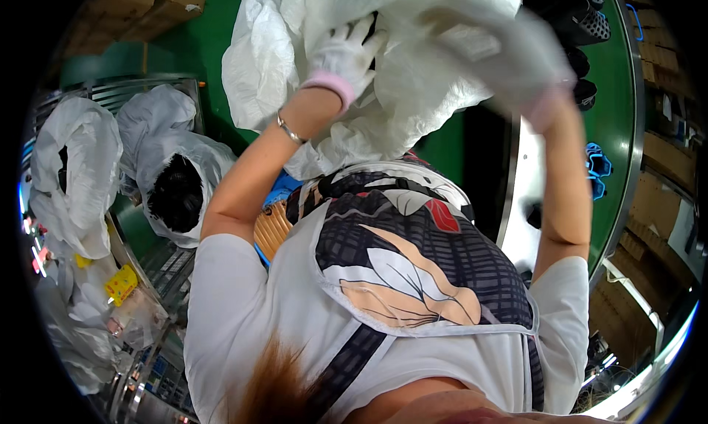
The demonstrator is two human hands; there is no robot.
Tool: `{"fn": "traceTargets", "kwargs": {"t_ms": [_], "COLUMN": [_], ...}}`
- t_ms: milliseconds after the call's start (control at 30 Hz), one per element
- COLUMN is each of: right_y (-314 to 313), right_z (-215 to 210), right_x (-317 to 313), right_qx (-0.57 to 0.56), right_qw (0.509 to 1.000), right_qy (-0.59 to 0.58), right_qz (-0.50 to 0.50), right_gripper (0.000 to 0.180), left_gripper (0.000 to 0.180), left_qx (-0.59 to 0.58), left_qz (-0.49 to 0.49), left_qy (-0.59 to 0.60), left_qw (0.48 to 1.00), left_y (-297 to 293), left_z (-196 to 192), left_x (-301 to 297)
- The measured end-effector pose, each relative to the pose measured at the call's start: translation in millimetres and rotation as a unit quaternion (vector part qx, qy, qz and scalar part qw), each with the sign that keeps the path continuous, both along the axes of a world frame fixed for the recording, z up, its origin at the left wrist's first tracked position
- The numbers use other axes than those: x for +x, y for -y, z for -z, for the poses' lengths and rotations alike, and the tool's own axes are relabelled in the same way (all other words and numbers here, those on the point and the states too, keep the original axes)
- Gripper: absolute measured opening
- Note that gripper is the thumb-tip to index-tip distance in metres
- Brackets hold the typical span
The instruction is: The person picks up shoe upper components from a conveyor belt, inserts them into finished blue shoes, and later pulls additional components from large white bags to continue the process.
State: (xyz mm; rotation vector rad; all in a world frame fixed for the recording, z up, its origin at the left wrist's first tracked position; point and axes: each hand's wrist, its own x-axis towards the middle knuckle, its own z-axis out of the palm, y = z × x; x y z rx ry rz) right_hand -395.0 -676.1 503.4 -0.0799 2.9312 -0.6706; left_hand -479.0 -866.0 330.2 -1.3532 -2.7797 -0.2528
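A large white plastic bag spreads in front of me at the top of the view. On the bag lies my left hand, in a white glove with a pink cuff, its fingers spread. A small dark gap shows in the plastic by its fingertips. My right hand, gloved the same way, is over the bag's right side. Motion smears its fingers, so whether it grips the plastic cannot be seen. What the bag contains is mostly hidden.
To the left, several white bags stand by a metal rack; one holds black items. Cardboard boxes are at the far left. Black items and blue pieces lie on the green surface at right.
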Motion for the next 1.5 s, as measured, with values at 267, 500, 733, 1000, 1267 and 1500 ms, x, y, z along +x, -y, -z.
{"fn": "traceTargets", "kwargs": {"t_ms": [267, 500, 733, 1000, 1267, 1500], "right_y": [32, -39, -47, 18, 9, 36], "right_z": [143, 112, 132, 127, 104, 75], "right_x": [-30, -1, 5, -27, -4, 27], "right_qx": [0.234, 0.182, 0.132, -0.055, -0.135, -0.107], "right_qw": [0.967, 0.937, 0.960, 0.990, 0.979, 0.976], "right_qy": [0.089, 0.192, 0.100, -0.011, 0.028, -0.187], "right_qz": [-0.039, 0.227, 0.226, 0.132, 0.148, 0.045], "right_gripper": [0.037, 0.061, 0.053, 0.037, 0.041, 0.083], "left_gripper": [0.033, 0.040, 0.046, 0.071, 0.057, 0.052], "left_qx": [0.010, -0.020, -0.039, 0.063, 0.171, 0.213], "left_qz": [-0.021, -0.078, -0.049, -0.057, -0.030, 0.076], "left_qy": [-0.216, -0.151, -0.087, 0.175, 0.413, 0.525], "left_qw": [0.976, 0.985, 0.994, 0.981, 0.894, 0.821], "left_y": [9, 37, 28, -16, 32, 51], "left_z": [-23, 20, 14, 31, 3, -94], "left_x": [-84, -164, -144, -44, -53, -54]}}
